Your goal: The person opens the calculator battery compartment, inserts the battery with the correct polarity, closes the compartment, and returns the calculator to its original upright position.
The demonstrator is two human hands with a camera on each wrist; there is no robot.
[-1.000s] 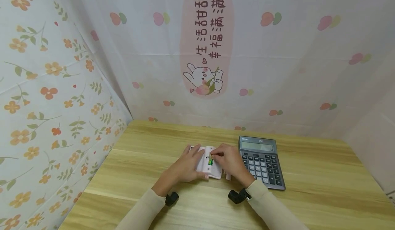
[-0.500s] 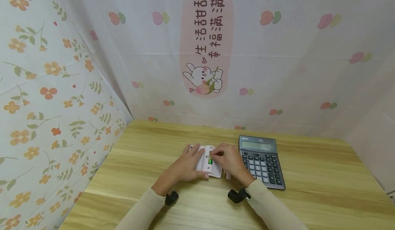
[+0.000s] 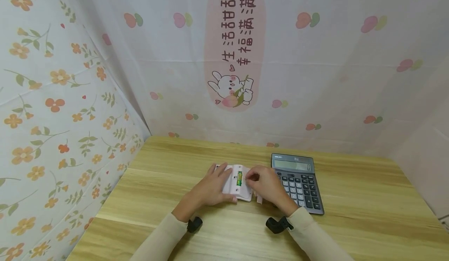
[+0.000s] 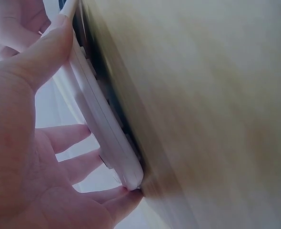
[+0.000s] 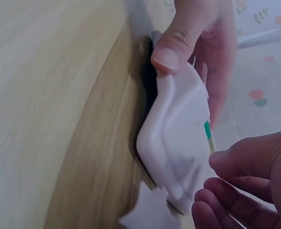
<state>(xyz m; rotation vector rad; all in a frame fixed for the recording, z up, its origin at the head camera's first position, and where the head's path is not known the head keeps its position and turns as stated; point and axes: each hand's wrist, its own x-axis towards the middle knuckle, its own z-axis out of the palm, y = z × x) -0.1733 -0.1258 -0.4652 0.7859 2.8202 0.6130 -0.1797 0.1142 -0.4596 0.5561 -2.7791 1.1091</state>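
A white calculator [image 3: 230,191] lies face down, its keys showing along the underside in the left wrist view. A green and yellow battery [image 3: 239,178] lies in the slot in its back. My left hand [image 3: 214,187] grips the casing, thumb on the near edge and fingers spread over the back and far edge. Just right of the battery is my right hand [image 3: 264,183], its fingers loosely bent with nothing seen in them. In the right wrist view the thumb is close to the battery's end; contact cannot be told. A small white plastic piece [image 3: 259,199] lies beside the casing.
A larger grey calculator [image 3: 294,179] stands face up to the right, partly behind my right hand. The wooden table [image 3: 168,156] reaches a floral cloth [image 3: 87,117] at the left and a printed curtain [image 3: 315,78] at the back.
My right hand has drawn back a little to the right from the battery. More of the battery now shows, flat in the slot. The left hand keeps its hold on the white calculator.
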